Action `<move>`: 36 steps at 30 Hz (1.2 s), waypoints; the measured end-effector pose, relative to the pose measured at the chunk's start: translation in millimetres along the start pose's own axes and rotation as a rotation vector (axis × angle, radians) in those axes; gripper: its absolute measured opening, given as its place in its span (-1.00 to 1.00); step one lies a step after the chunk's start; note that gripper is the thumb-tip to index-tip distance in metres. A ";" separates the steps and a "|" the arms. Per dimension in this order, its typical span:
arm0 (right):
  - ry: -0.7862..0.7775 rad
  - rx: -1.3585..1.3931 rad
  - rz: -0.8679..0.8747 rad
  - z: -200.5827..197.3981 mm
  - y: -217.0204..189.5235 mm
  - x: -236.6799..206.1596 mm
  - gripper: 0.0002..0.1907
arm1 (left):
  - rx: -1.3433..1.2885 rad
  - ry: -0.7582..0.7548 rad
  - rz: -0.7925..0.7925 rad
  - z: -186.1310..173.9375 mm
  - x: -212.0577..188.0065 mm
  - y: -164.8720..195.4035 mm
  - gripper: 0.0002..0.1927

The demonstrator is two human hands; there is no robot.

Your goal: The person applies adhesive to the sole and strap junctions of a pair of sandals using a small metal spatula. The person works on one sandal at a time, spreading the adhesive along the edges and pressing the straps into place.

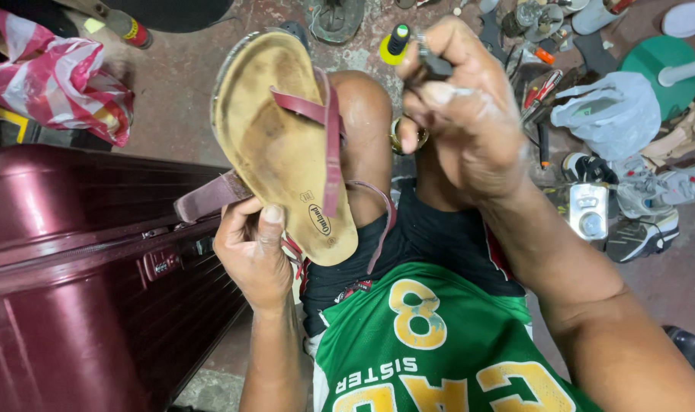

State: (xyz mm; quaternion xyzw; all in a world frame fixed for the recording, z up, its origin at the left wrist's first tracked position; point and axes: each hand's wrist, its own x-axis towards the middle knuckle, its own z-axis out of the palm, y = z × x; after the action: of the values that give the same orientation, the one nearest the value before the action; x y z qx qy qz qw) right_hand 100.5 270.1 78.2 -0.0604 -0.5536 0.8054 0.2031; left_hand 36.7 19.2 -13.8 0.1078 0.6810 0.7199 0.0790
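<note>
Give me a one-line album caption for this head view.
Left hand holds a worn sandal with maroon straps; right hand pinches a small dark tool.

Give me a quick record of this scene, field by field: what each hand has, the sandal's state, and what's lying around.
left hand: grips the heel end of a worn tan sandal, thumb on the footbed
sandal straps: maroon, one hanging loose below the heel
right hand: closed on a small dark tool, raised beside the sandal
left side: maroon hard suitcase, pink and white plastic bag
right side: grey plastic bag, sneakers, scattered tools on the floor
</note>
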 end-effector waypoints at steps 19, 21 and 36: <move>-0.237 -0.718 -0.022 -2.9 18.4 24.5 -0.78 | -0.508 -0.372 -0.454 -35.9 21.9 -18.3 -0.52; -0.285 -0.583 -0.036 -3.0 19.1 25.2 -0.75 | -0.537 -0.393 -0.499 -34.6 25.1 -21.7 -0.51; -0.290 -0.201 0.228 52.2 -13.6 26.0 -0.79 | -0.379 -0.374 -0.299 -44.1 29.4 -6.8 -0.56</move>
State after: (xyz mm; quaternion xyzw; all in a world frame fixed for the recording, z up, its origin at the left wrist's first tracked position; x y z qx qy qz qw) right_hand 63.5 239.2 113.8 -0.0261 -0.6442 0.7641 0.0215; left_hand -3.4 -15.2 -21.4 0.1204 0.5164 0.7823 0.3269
